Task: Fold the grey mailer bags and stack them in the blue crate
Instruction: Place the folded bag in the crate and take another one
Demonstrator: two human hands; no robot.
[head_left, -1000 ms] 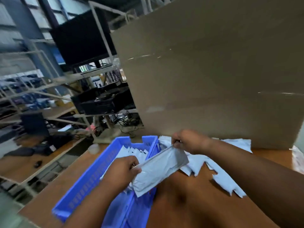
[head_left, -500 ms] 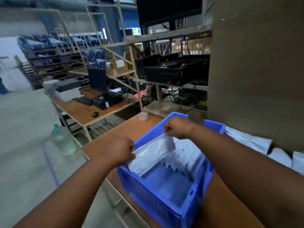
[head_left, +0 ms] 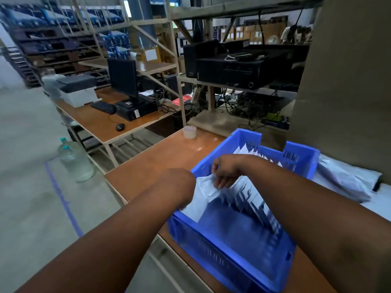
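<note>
At 9 o'clock, 2 clear plastic water bottles with teal caps (head_left: 75, 160) stand on the grey concrete floor (head_left: 25, 187). Above them, at 10 o'clock, a second wooden tabletop (head_left: 99, 121) carries a white and grey printer (head_left: 77, 90), a black monitor (head_left: 123, 78), a black keyboard (head_left: 103, 107) and a black mouse (head_left: 120, 126). At 12 o'clock, a small translucent roll of tape (head_left: 189, 131) sits on the near brown wooden tabletop (head_left: 156, 159).

At the centre, the left hand (head_left: 177, 187) has its fingers curled around the near left edge of a folded grey plastic mailer bag (head_left: 201, 199), which hangs inside the left end of the blue slotted plastic crate (head_left: 232, 261). Just right of it, the right hand (head_left: 227, 172) pinches the bag's top edge between thumb and fingers (head_left: 220, 183).

Toward 2 o'clock inside the crate, a row of folded grey mailer bags (head_left: 254, 191) stands on edge. At 3 o'clock, a loose pile of unfolded grey mailer bags (head_left: 342, 180) lies on the tabletop, just beside the crate, under a tall brown cardboard sheet (head_left: 347, 81).
</note>
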